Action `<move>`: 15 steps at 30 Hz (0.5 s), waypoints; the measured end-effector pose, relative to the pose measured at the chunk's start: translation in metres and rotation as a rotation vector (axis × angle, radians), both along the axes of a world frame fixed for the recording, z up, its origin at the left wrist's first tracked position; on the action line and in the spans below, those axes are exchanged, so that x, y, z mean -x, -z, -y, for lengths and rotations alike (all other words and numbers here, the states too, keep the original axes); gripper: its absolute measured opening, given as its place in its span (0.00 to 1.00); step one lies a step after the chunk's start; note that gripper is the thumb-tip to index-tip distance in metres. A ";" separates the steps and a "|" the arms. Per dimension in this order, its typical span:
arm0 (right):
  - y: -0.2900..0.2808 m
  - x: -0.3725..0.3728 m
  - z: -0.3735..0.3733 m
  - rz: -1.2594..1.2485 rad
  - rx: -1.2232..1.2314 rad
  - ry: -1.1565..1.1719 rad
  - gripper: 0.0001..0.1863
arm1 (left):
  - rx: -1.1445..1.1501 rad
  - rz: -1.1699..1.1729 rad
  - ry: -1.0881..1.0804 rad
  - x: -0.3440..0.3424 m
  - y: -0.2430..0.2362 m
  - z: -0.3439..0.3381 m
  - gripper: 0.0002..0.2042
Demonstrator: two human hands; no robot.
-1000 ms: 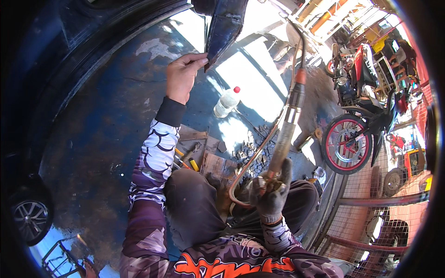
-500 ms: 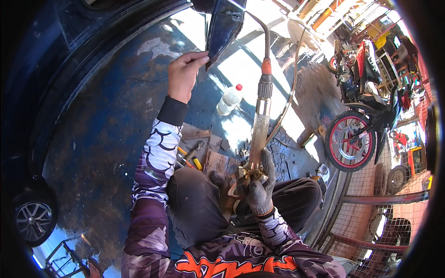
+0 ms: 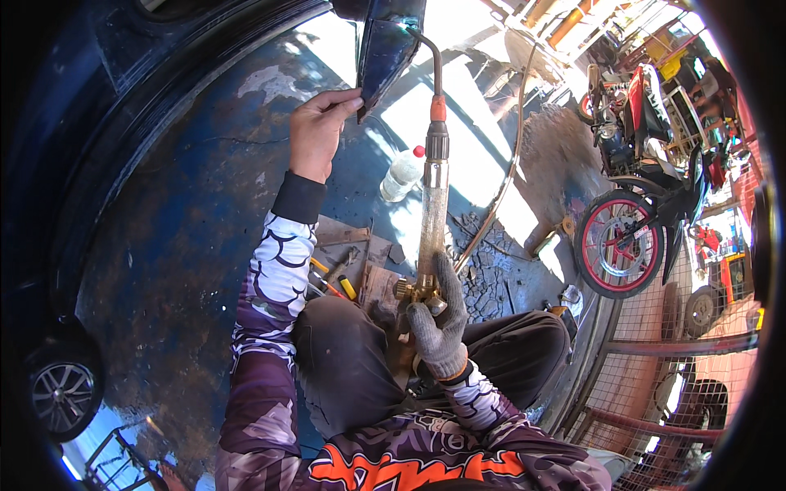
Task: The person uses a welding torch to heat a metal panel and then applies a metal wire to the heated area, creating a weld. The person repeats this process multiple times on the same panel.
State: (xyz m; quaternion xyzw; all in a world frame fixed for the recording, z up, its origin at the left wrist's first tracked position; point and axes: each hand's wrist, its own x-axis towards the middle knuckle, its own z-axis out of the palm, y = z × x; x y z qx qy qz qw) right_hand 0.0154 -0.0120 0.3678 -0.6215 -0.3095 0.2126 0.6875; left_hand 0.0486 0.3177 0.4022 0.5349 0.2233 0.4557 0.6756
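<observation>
Head view: both hands are holding something. The bare left hand (image 3: 319,135) pinches the lower tip of a dark blue metal piece (image 3: 386,65) between thumb and fingers, at the top of the view. The gloved right hand (image 3: 440,331) holds the valve end of a long torch (image 3: 434,204), its fingers lying along the brass fittings. The torch stands nearly straight up in the view, and its bent neck curves left to the right edge of the metal piece, where a small bluish glow shows; whether the tip touches cannot be told. Left of the torch, a clear bottle (image 3: 399,178) with a red cap stands on the blue-stained floor (image 3: 180,221). Tools (image 3: 347,288) with yellow and orange handles lie near the person's left knee (image 3: 337,331). A hose (image 3: 514,168) curves along the right, and beyond it is a motorcycle (image 3: 651,190) with a pink-rimmed wheel.
</observation>
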 end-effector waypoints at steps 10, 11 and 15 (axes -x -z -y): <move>0.001 0.002 -0.005 0.036 0.003 0.033 0.39 | -0.002 0.006 -0.004 -0.001 0.001 0.000 0.09; 0.000 0.002 -0.005 0.048 0.002 0.035 0.39 | -0.005 0.005 -0.007 -0.001 0.002 0.000 0.09; -0.003 0.001 -0.006 0.150 -0.005 0.043 0.39 | -0.002 -0.005 -0.001 0.000 0.003 -0.002 0.09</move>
